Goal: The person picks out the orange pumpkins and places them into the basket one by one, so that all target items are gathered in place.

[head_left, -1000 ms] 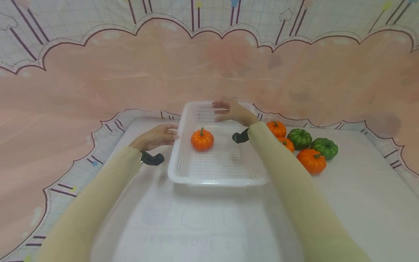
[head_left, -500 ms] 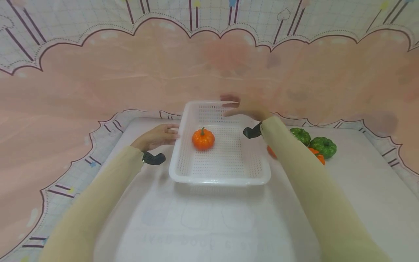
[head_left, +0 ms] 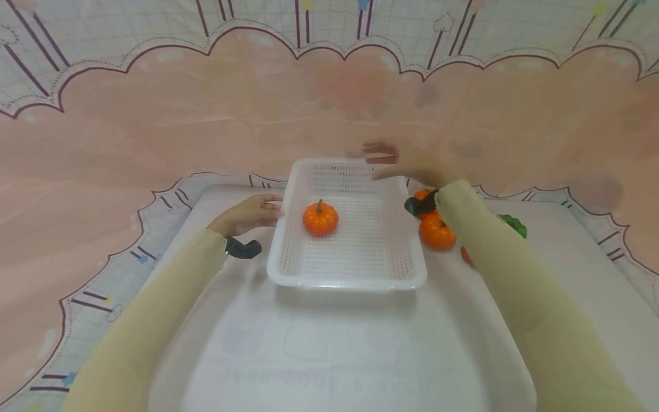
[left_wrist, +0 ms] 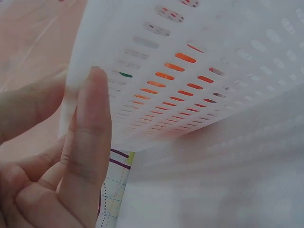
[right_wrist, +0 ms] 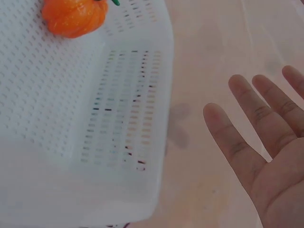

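A white perforated plastic basket point(head_left: 342, 252) stands in the middle of the head view. One small orange pumpkin point(head_left: 320, 218) sits inside it, left of centre, its green stem up. My left hand point(head_left: 248, 215) pinches the basket's left rim; in the left wrist view, the fingers point(left_wrist: 90, 128) lie against the outer wall and the thumb reaches behind the rim. My right hand point(head_left: 409, 165) hovers by the far right corner, fingers spread, holding nothing. In the right wrist view its fingers point(right_wrist: 266, 114) are apart from the basket wall.
Right of the basket, an orange pumpkin point(head_left: 437, 232) rests on the white table point(head_left: 329, 349), with another partly behind the wrist camera point(head_left: 419, 206). A green pumpkin point(head_left: 513, 224) is mostly hidden by the right sleeve point(head_left: 520, 286). A patterned cloth point(head_left: 257, 114) hangs behind.
My right hand has moved right, from over the basket's far end toward its far right corner. The right sleeve now covers different pumpkins. The left hand stays at the rim.
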Demonstrator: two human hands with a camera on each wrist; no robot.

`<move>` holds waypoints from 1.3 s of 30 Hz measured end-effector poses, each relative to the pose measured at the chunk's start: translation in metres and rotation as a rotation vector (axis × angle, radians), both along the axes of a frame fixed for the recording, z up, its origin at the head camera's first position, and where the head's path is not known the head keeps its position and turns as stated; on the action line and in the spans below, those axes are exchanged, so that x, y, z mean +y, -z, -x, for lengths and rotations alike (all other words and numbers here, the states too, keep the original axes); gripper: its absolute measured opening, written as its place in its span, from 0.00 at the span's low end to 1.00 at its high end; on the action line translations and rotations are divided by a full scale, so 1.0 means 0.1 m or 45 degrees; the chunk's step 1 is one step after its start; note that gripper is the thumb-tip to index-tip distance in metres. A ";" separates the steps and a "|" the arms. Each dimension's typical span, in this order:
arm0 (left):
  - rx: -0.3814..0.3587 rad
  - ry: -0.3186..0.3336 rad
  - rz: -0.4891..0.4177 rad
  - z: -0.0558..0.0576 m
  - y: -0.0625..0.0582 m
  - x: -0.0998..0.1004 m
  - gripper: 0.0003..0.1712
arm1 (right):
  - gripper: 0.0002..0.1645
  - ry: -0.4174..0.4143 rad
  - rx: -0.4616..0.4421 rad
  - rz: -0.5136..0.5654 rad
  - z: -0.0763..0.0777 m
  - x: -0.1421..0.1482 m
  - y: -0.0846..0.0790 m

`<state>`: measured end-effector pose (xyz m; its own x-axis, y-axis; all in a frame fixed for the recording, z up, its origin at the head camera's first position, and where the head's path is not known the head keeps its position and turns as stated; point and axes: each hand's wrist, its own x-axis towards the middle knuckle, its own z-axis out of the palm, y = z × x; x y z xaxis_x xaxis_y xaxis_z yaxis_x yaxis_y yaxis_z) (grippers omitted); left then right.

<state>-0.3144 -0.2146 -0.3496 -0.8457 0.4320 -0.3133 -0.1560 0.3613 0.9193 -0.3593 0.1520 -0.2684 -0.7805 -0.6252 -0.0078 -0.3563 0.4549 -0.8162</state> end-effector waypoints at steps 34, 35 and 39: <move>0.009 0.011 0.001 -0.02 0.00 0.01 0.37 | 0.45 0.106 0.018 -0.130 -0.51 0.95 -0.08; 0.009 0.012 -0.003 -0.02 0.00 0.01 0.37 | 0.45 0.116 0.014 -0.131 -0.53 0.98 -0.07; 0.018 0.018 0.003 -0.02 0.00 0.02 0.37 | 0.45 0.160 0.016 -0.144 -0.61 1.11 -0.05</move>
<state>-0.3122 -0.2129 -0.3492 -0.8437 0.4433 -0.3026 -0.1379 0.3658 0.9204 -0.2978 0.2630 -0.2636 -0.8527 -0.5186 -0.0623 -0.3010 0.5854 -0.7528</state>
